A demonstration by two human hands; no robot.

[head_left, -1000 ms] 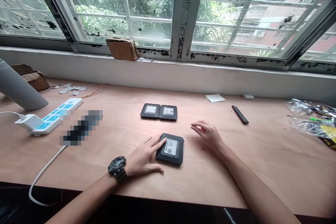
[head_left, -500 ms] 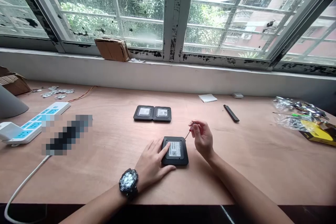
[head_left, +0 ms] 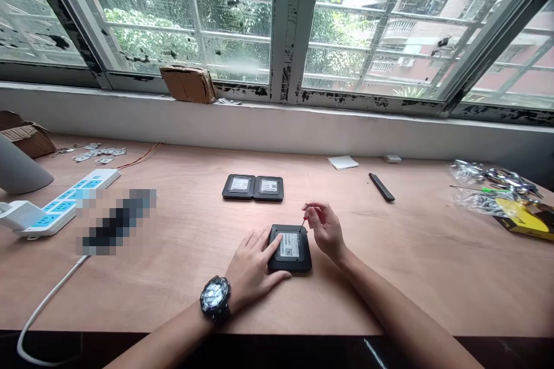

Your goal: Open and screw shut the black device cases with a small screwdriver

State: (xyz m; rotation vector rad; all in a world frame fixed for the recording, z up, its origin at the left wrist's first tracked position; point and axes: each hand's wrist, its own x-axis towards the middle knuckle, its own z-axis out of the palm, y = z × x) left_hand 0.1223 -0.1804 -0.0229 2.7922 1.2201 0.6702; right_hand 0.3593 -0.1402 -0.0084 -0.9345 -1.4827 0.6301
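A black rectangular device (head_left: 289,249) with a white barcode label lies flat on the wooden desk (head_left: 389,277), just in front of me. My left hand (head_left: 253,259) rests on its left side, with fingers on top and the thumb along the lower edge. My right hand (head_left: 324,230) pinches a thin red-handled pin (head_left: 303,222) whose tip is at or very near the device's upper right edge. Any slot or hole there is hidden. Farther back stand two similar black devices (head_left: 253,188), side by side.
A white power strip (head_left: 60,210) with a plugged-in adapter and white cable lies at left, beside a pixelated blurred patch (head_left: 116,222). Small metal pieces (head_left: 97,154) and a cardboard box (head_left: 26,135) sit behind it. Plastic bags with tools (head_left: 480,190) lie at right.
My right hand has moved in against the device, now pinching the pin at its upper right edge. The device has turned slightly to sit square, and the view has shifted.
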